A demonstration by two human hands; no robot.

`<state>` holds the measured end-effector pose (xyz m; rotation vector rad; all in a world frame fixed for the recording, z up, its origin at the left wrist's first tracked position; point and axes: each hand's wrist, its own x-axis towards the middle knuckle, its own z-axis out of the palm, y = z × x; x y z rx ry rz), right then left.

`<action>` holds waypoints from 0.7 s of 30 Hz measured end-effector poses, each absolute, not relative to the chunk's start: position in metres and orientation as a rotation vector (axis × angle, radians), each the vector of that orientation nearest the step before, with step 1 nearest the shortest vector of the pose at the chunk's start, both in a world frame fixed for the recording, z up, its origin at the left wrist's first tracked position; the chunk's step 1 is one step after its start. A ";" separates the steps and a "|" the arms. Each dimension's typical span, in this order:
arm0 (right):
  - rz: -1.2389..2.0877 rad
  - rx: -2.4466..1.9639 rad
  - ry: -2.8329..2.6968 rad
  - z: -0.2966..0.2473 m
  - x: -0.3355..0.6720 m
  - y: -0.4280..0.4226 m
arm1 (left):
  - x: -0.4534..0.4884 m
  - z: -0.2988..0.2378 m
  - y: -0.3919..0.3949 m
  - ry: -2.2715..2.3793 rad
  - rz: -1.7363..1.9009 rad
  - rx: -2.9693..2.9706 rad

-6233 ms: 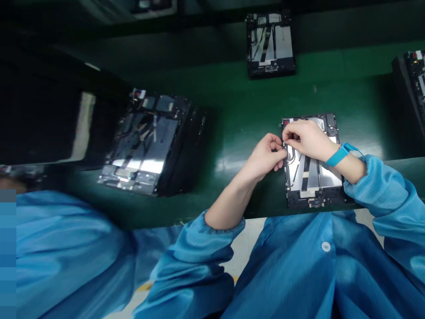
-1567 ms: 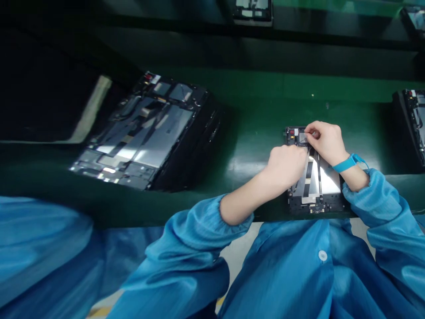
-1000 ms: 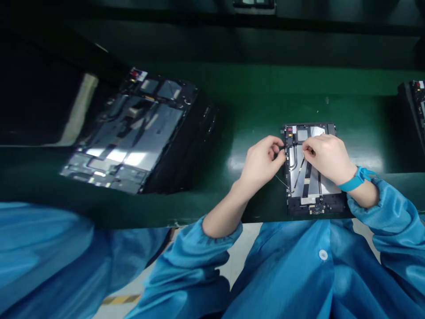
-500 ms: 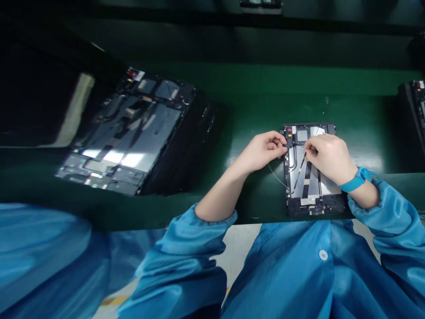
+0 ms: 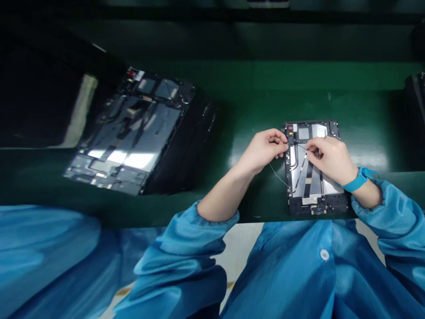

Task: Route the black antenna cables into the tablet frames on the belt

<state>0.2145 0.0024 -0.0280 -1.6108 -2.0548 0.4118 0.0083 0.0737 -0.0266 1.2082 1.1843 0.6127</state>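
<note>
An opened tablet (image 5: 300,177) lies on the green bench, its silvery inner plate, black ribbon strips and small boards exposed. My left hand (image 5: 267,150) is closed in a pinch at the tablet's upper left edge, on a thin cable (image 5: 279,177). That cable bows out past the left side and runs back to the lower left of the frame. Between my hands a thin dark stretch of cable crosses the tablet's upper part. My right hand (image 5: 330,159), with a blue wrist strap (image 5: 360,178), pinches it over the silvery plate. The fingertips partly hide the cable.
A tall stack of similar opened tablets (image 5: 133,133) stands to the left on the green bench (image 5: 245,102). Another dark stack (image 5: 415,119) is at the right edge. A blue sleeve (image 5: 46,257) of another person shows at lower left.
My right hand has turned slightly and its fingertips have shifted down a little. A dark stretch of cable now shows between my hands. My left hand stays at the tablet's edge.
</note>
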 end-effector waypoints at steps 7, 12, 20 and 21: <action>0.476 -1.584 -1.963 -0.030 0.217 0.004 | 0.000 -0.026 0.083 1.119 0.500 1.208; 0.500 -1.603 -1.957 -0.031 0.216 0.004 | -0.005 -0.025 0.089 1.112 0.428 1.244; 0.462 -1.572 -1.958 -0.034 0.214 0.004 | -0.008 -0.030 0.089 1.086 0.464 1.181; 0.459 -1.564 -1.958 -0.034 0.214 0.004 | -0.008 -0.031 0.088 1.081 0.478 1.170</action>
